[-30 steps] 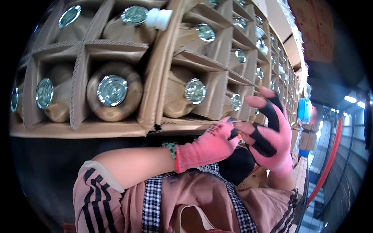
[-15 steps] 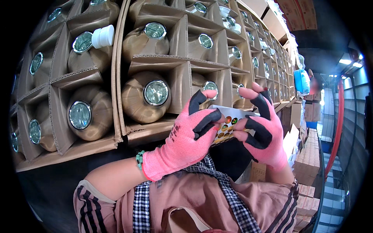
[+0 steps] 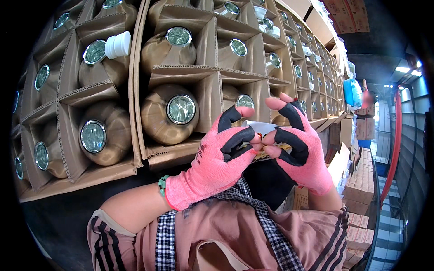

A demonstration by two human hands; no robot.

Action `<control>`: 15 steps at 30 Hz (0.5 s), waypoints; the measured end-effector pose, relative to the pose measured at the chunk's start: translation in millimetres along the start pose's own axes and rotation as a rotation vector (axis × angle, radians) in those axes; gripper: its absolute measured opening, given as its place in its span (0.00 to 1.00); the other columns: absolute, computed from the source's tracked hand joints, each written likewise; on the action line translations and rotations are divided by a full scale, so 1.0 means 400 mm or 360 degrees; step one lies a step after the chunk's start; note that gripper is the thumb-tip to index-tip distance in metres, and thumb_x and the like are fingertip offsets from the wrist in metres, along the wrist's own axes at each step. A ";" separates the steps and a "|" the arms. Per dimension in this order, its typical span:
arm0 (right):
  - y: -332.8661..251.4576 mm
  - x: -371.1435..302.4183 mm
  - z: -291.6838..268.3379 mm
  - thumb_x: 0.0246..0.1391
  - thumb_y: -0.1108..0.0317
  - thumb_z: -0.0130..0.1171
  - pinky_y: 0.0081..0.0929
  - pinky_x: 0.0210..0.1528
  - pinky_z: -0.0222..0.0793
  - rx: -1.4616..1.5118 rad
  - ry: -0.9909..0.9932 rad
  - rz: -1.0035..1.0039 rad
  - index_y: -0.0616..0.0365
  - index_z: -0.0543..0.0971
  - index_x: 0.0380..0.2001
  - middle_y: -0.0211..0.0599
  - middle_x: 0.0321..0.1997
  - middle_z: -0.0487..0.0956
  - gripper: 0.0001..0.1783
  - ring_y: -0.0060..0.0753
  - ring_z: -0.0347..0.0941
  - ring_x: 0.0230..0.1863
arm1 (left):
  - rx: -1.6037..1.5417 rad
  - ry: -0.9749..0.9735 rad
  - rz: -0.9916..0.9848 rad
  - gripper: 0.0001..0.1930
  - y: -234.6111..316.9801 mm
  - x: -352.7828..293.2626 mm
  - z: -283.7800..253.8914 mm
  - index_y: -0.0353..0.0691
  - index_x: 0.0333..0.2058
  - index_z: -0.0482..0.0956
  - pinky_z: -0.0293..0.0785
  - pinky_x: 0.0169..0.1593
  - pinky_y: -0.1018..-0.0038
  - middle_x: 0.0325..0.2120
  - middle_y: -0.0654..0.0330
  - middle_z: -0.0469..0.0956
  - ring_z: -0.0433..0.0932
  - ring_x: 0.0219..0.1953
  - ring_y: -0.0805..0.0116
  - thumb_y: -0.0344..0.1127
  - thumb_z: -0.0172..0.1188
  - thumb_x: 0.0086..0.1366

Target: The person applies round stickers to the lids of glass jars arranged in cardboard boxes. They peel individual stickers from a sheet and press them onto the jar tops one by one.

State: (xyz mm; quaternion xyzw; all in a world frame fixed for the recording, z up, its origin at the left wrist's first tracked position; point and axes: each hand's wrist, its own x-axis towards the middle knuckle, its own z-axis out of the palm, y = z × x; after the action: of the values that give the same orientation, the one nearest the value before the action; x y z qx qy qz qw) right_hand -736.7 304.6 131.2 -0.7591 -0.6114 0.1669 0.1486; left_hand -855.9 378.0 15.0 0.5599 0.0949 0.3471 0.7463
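My left hand [image 3: 217,158], in a pink glove with black finger sections and bare fingertips, pinches a sticker sheet [image 3: 259,128] between thumb and fingers. The sheet is pale, with small round coloured stickers; most of it is hidden behind the fingers. My right hand [image 3: 302,156], gloved alike, has its thumb and index fingertip closed on the sheet's edge, right beside the left thumb. Whether a sticker is lifted there I cannot make out. Just beyond my hands stand bulbous gold-brown glass flasks [image 3: 158,119] with silvery mouths, each in a cardboard compartment.
Cardboard dividers [image 3: 181,70] split the large cartons, which run off to the far right. A stack of white caps [image 3: 118,44] leans by one flask mouth. More white caps [image 3: 270,30] lie farther back. Stacked brown boxes [image 3: 359,180] stand at the right, near a blue bag [image 3: 351,92].
My right hand has shifted left, and its thumb and index fingertip now meet the left thumb at the sheet. Less of the stickers shows. The left hand has barely moved.
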 end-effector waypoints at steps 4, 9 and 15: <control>-0.009 0.003 0.005 0.34 0.72 0.61 0.43 0.58 0.49 -0.0190 0.0028 -0.0039 0.57 0.76 0.25 0.47 0.53 0.66 0.09 0.51 0.54 0.59 | -0.0023 0.0038 -0.0013 0.07 -0.005 0.004 -0.004 0.35 0.30 0.73 0.66 0.45 0.72 0.44 0.53 0.65 0.69 0.44 0.60 0.25 0.58 0.49; -0.022 0.000 -0.001 0.34 0.69 0.62 0.44 0.58 0.48 -0.0280 0.0133 -0.0050 0.57 0.75 0.28 0.48 0.53 0.65 0.13 0.54 0.53 0.59 | -0.0126 0.0017 -0.0146 0.04 0.006 0.003 -0.006 0.35 0.27 0.72 0.63 0.47 0.73 0.45 0.54 0.65 0.65 0.46 0.64 0.23 0.55 0.50; -0.022 0.002 -0.004 0.33 0.69 0.63 0.44 0.57 0.49 -0.0290 0.0073 -0.0066 0.57 0.75 0.24 0.46 0.54 0.65 0.10 0.55 0.53 0.59 | -0.0088 0.0028 -0.0095 0.06 -0.005 -0.003 -0.002 0.35 0.29 0.73 0.66 0.45 0.72 0.43 0.53 0.66 0.68 0.44 0.62 0.25 0.58 0.49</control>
State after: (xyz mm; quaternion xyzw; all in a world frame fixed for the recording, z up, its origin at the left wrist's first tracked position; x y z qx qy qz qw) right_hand -743.5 307.2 136.5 -0.7603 -0.6360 0.0902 0.0962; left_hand -856.3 377.6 12.6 0.5329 0.1085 0.3319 0.7708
